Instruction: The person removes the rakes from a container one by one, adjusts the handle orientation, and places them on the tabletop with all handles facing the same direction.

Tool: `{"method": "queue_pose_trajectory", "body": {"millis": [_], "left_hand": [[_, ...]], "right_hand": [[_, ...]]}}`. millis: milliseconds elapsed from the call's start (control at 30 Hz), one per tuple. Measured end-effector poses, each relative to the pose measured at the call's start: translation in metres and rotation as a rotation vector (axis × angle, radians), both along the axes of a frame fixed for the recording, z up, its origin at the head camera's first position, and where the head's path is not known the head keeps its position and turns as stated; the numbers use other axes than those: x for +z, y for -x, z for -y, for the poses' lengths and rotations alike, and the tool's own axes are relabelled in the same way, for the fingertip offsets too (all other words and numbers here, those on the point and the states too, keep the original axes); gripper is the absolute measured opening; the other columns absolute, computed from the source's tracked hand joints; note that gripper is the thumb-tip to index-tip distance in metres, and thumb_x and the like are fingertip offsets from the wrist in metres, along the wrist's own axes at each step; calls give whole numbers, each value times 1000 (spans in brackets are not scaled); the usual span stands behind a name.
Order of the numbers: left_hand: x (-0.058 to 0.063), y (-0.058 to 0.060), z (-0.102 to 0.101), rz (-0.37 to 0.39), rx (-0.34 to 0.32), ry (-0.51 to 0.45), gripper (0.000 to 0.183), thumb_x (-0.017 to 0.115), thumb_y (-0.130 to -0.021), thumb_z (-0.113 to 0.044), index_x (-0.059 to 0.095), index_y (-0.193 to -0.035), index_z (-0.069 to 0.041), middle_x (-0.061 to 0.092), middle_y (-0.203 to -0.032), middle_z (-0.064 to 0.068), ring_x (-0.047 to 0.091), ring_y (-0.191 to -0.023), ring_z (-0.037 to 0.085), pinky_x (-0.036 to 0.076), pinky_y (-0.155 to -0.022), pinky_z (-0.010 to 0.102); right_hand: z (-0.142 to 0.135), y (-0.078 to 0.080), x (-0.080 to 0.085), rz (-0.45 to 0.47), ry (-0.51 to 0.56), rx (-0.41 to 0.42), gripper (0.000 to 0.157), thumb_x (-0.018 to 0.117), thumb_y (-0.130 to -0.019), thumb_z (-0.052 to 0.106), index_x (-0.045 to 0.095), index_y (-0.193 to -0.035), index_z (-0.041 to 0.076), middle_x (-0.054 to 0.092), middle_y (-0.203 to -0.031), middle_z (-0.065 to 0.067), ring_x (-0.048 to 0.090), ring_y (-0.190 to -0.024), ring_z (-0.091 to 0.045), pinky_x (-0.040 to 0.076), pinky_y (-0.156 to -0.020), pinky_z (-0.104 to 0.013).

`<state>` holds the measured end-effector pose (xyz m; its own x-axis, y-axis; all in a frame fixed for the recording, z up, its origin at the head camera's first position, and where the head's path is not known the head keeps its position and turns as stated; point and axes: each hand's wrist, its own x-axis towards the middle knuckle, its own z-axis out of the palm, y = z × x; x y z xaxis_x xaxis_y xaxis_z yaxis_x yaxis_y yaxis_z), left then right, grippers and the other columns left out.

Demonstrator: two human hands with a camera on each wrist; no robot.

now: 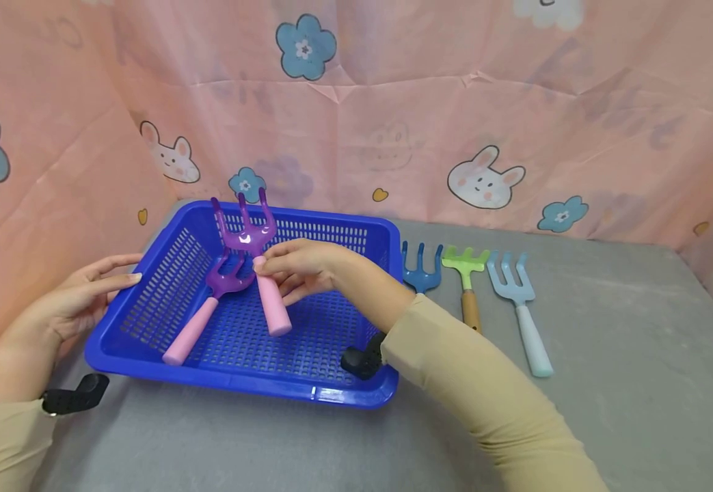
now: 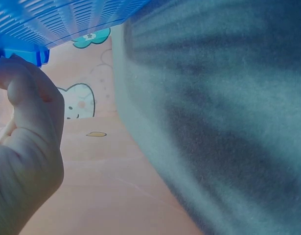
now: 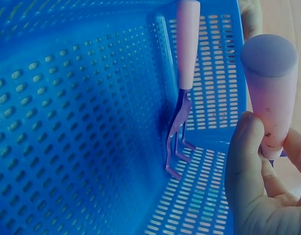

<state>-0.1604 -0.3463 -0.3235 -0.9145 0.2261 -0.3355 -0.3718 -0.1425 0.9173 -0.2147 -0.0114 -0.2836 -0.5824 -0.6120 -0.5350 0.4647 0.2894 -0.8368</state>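
A blue plastic basket (image 1: 251,383) with slotted walls stands on the grey table. At its left rim, my left hand (image 1: 88,294) holds the edge; the left wrist view shows that hand (image 2: 28,112) beneath the rim. Over the basket, my right hand (image 1: 303,266) pinches a small garden fork (image 1: 273,301) by its pink handle, purple prongs pointing up and away. Another pink-handled purple garden fork (image 1: 193,331) leans inside along the basket's left side. From the right wrist, thumb and fingers are seen around the held pink handle (image 3: 272,98).
Right of the basket lie a dark blue fork (image 1: 422,277), a green rake (image 1: 467,263) with a wooden handle and a pale blue fork (image 1: 531,342). My right forearm partly covers the nearer ones. A pink printed cloth (image 1: 393,109) hangs behind the table.
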Motion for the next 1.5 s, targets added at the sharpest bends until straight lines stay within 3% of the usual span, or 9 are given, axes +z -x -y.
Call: {"method": "queue_pose_trajectory", "body": {"millis": [1500], "left_hand": [[-1,-1,-1,-2,-15,1,29,49,-96,-5,68,-101,-27,70,-88,5,69,-74,21,57,-63,36]], "right_hand": [[-34,-6,25,-65,70,21,25,51,-95,11,50,-118,1,50,-88,-7,52,-73,-18,54,-60,-30]]}}
